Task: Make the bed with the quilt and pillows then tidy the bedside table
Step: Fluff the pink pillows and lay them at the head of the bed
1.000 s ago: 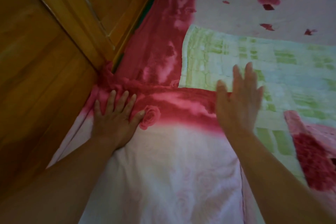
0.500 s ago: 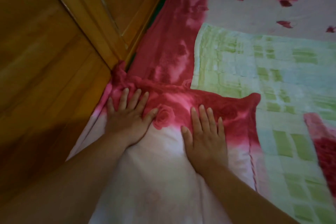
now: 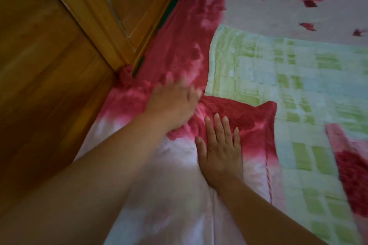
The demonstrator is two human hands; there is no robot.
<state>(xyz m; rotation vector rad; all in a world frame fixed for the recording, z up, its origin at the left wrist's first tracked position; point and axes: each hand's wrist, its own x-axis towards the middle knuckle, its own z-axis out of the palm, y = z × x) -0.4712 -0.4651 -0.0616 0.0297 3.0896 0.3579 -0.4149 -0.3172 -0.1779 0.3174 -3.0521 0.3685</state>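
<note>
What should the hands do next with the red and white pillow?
Probably sweep the left hand on toward the pillow's bunched red corner by the wooden headboard to flatten it, while the right hand lies flat on it, pinning it.

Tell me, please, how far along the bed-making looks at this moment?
Done, apparently: the green checked quilt lies spread flat over the red and white sheet. In hand: the right hand presses flat on the red and white pillow by the wooden headboard, while the blurred left hand sweeps its upper edge. Left: the bedside table, which is out of view.
</note>
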